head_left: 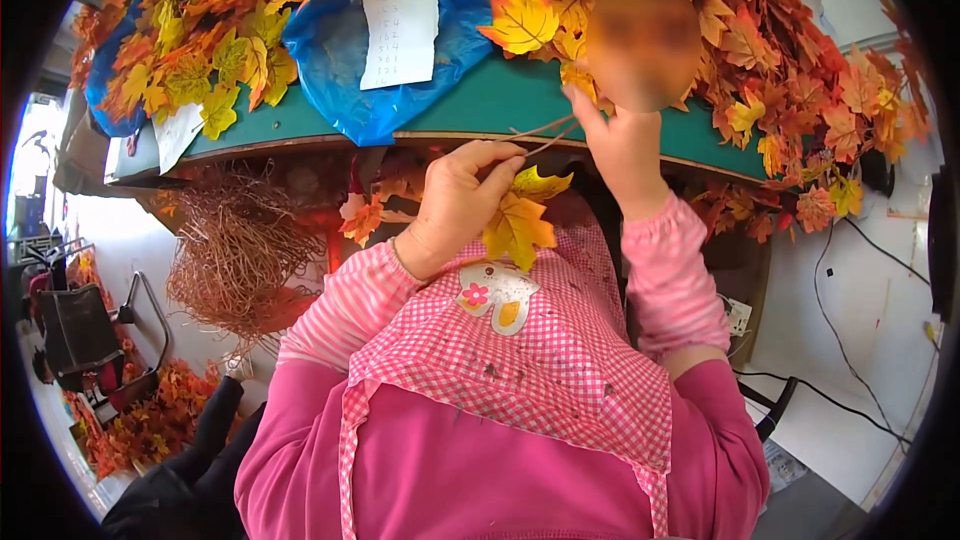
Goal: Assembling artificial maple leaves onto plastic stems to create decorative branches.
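Left hand [455, 195] pinches the featherlight yellow leaf sprig [518, 225] by its thin stem, right hand [625, 145] nipping the springy twig tips [545, 135].

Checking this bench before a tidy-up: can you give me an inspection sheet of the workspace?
Surface: green table, mostly covered.
Job's things: yellow leaf sprig and thin brown stems between both hands.
Clutter: orange and yellow leaves, blue bag with a paper sheet, stem bundle under the table.
Grippers: left hand pinches the sprig; right hand pinches the stems.
Cables: black cables on the floor.
Surroundings: black cart at left.
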`<state>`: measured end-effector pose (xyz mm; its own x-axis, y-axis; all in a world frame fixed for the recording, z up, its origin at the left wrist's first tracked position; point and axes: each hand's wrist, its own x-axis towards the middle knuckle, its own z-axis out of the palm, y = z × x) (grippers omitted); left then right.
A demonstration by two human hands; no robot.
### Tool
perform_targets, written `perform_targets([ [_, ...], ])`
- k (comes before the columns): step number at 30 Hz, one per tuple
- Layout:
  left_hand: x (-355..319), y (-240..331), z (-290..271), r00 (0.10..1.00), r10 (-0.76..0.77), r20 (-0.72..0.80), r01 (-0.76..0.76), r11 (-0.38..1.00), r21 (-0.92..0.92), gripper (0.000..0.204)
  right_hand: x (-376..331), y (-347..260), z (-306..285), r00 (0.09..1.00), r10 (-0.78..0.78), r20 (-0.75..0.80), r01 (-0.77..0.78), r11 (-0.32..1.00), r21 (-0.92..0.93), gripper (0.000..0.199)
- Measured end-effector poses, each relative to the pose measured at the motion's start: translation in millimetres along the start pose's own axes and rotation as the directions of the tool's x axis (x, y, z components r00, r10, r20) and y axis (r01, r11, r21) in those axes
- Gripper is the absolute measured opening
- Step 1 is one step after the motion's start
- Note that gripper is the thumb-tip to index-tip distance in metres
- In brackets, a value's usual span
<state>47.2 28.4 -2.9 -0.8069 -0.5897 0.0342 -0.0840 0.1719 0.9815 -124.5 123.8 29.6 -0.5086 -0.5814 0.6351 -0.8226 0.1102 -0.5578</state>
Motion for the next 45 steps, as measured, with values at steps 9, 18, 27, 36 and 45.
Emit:
perform_targets([
  [9, 4.1, -7.1, -17.7, 0.997, 0.069, -0.035, -0.065, 0.994, 0.091, 0.014, 31.0, 37.2, 21.6, 0.985, -0.114, 0.126, 0.135, 0.977, -0.165, 0.014],
  [18, 13.5, -2.3, -16.7, 0.988, 0.151, 0.035, -0.155, 0.967, 0.202, 0.015, 83.9, 58.1, -12.5, 0.936, 0.348, -0.044, -0.197, 0.625, 0.756, 0.01],
  [27, 24.7, -3.6, -11.4, 0.996, 0.077, -0.035, -0.074, 0.994, 0.076, 0.012, 42.5, -6.7, -16.7, 0.773, -0.022, 0.634, -0.231, 0.921, 0.313, 0.014],
  [36, 33.5, -14.6, -5.3, 0.996, -0.008, -0.094, -0.018, 0.96, -0.278, 0.011, 33.1, -10.1, 1.5, 0.788, -0.053, 0.613, -0.036, 0.991, 0.132, 0.013],
  [45, 31.7, -12.8, -9.1, 0.997, -0.001, -0.079, -0.021, 0.962, -0.273, 0.013, 33.4, -7.8, 6.5, 0.759, -0.174, 0.627, 0.153, 0.984, 0.088, 0.012],
])
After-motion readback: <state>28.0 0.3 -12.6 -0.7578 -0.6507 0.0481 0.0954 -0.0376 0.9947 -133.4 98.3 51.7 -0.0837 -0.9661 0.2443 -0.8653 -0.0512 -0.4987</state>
